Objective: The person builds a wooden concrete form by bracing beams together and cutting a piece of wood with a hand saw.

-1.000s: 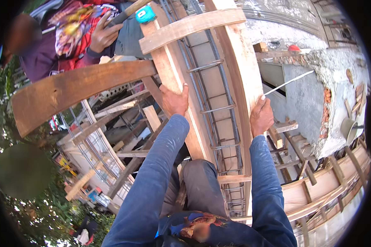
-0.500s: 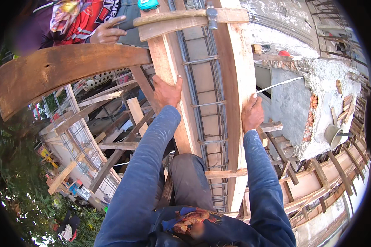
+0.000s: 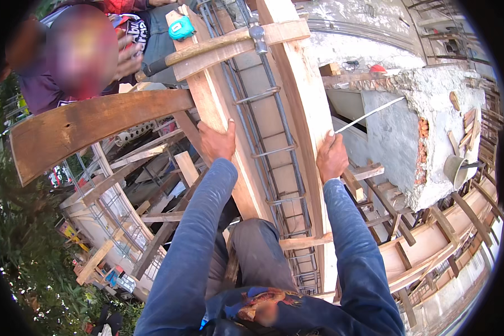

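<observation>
My left hand (image 3: 218, 141) grips the edge of a pale timber board (image 3: 246, 190), fingers curled over it. My right hand (image 3: 332, 155) holds the parallel board (image 3: 291, 78) on the right. Between the boards runs a long steel rebar cage (image 3: 274, 150) with square ties. A short wooden crosspiece (image 3: 285, 32) spans both boards near the top; a hammer (image 3: 213, 50) rests along it, its head (image 3: 257, 39) toward the right. A turquoise tape measure (image 3: 181, 27) sits on the left board, just beyond the crosspiece.
A co-worker (image 3: 45, 89) is at upper left, a hand near the hammer handle. A curved dark plank (image 3: 101, 117) juts leftward. Timber formwork (image 3: 437, 235), a broken concrete block (image 3: 392, 145) and a thin white rod (image 3: 375, 112) are at right. Foliage (image 3: 22, 252) lines the left edge.
The hammer, earlier raised in the co-worker's hand, now lies on the crosspiece. That hand has drawn back slightly. My hands stay on the boards; the whole view has shifted.
</observation>
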Action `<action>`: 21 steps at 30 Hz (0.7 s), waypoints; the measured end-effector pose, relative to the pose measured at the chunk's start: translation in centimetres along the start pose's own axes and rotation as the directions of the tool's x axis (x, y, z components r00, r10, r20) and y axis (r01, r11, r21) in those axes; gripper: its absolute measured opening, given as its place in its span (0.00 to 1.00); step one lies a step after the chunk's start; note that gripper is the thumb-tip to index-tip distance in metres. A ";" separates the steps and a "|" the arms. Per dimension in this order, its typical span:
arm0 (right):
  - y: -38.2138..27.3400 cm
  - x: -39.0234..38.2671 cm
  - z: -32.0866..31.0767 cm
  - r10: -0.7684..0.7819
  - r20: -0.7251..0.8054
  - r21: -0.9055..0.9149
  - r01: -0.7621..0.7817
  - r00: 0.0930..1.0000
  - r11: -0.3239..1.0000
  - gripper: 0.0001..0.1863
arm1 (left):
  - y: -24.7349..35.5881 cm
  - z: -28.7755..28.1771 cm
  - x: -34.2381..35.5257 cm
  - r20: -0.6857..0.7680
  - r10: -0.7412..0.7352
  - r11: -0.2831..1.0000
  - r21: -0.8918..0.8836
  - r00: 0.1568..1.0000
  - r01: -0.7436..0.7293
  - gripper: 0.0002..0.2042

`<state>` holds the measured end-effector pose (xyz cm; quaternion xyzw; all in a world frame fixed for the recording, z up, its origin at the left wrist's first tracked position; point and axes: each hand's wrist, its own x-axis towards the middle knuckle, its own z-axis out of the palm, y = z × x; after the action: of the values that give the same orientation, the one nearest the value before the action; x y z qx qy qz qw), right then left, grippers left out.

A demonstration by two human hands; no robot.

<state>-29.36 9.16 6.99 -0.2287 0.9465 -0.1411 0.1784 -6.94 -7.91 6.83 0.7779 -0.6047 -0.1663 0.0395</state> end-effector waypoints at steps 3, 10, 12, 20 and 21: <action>0.0 0.1 -0.5 0.033 0.001 0.004 -0.033 0.999 0.999 0.27 | 0.7 0.0 -0.1 0.021 -0.004 1.000 0.022 1.000 0.004 0.36; -0.2 0.2 -0.4 0.049 0.025 -0.053 -0.048 0.998 0.997 0.26 | 0.7 -0.1 -0.2 0.039 -0.041 0.999 0.032 0.998 0.040 0.35; -0.1 0.2 -0.5 0.047 0.026 -0.022 -0.046 0.999 0.999 0.25 | 0.8 -0.2 -0.2 0.034 -0.042 0.999 0.026 0.999 0.041 0.36; -0.1 0.1 -0.4 0.021 -0.003 -0.029 -0.021 1.000 0.999 0.25 | 0.5 0.0 -0.3 0.005 -0.003 1.000 0.001 1.000 0.003 0.35; -0.2 0.1 -0.4 0.022 -0.002 -0.032 -0.022 1.000 0.999 0.25 | 0.3 0.1 -0.2 0.003 -0.008 1.000 0.004 1.000 0.008 0.35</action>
<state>-29.50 9.03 7.42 -0.2210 0.9513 -0.1241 0.1756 -7.30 -7.78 6.87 0.7800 -0.6020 -0.1667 0.0364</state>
